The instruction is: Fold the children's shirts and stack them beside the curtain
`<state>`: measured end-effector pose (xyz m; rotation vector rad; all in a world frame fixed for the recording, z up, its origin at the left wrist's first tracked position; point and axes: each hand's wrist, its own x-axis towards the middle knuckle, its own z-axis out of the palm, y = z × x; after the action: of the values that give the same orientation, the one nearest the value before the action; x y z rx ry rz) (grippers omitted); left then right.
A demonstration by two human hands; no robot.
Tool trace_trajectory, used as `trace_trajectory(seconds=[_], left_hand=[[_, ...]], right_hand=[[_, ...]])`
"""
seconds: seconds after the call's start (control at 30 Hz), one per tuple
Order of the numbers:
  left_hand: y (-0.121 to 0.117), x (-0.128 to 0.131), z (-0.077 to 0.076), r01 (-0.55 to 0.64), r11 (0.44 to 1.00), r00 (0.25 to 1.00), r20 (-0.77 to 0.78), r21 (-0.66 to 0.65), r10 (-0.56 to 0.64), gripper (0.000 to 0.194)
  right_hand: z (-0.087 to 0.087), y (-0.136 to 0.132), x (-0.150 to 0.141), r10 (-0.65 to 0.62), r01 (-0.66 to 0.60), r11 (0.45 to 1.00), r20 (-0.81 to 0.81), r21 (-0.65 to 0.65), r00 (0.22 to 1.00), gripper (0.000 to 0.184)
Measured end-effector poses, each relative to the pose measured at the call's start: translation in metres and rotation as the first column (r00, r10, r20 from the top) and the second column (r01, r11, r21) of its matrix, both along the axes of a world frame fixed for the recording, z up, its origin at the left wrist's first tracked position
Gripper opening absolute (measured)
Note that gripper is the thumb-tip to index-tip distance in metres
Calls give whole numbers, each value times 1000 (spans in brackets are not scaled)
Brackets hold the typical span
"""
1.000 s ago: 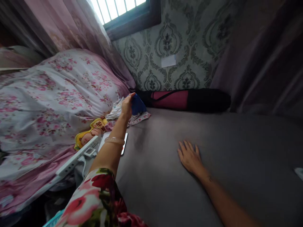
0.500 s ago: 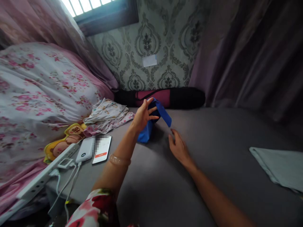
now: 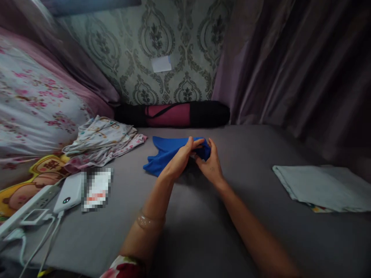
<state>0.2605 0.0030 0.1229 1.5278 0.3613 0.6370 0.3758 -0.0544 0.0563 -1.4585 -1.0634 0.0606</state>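
Note:
A bright blue cloth (image 3: 165,152) lies partly bunched on the grey bed sheet (image 3: 203,216), near the middle of the view. My left hand (image 3: 181,158) pinches its right end between thumb and fingers. Just to the right, my right hand (image 3: 210,162) grips the same end, fingers curled over the fabric. The two hands almost touch. A clear bangle (image 3: 149,221) sits on my left wrist.
A pile of floral printed clothes (image 3: 102,137) lies to the left. A white power bank (image 3: 69,193), a phone (image 3: 97,189) and a power strip (image 3: 26,206) sit at the lower left. Folded pale cloth (image 3: 319,187) rests at the right. A black and pink rolled bag (image 3: 174,114) lies against the wall.
My left hand carried the blue cloth from the clothes pile to the middle of the sheet. My right hand lifted off the sheet and took hold of it too. The view swung right.

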Motion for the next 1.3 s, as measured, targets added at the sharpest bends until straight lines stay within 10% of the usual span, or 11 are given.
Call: trace_trajectory(seconds=[0.2,0.43,0.73,0.93,1.2,1.3], left_hand=[[3,-1,-20,-23,920,972,-208,392,113,47],[9,7,-68,-121,539,732,-292,834,616,78],[5,8,-83,-158,748,825,-331,644,459,48],[25,5,-59,-577,658,713,-94,484,695,18],[14,-56,32,-791,458,595,335,406,731,12],[18,-70,37,-671,588,701,131,452,701,12]], right_hand=[[-1,2,35,-1,4,1000,-168,18,986,41],[-1,-3,71,-135,144,989,-284,11,949,39],[25,-23,102,-297,294,954,-243,-50,923,46],[52,-41,104,-305,303,948,9,91,952,28],[116,-99,75,39,-75,986,-231,-150,972,27],[116,-106,82,95,-183,940,-294,-288,951,33]])
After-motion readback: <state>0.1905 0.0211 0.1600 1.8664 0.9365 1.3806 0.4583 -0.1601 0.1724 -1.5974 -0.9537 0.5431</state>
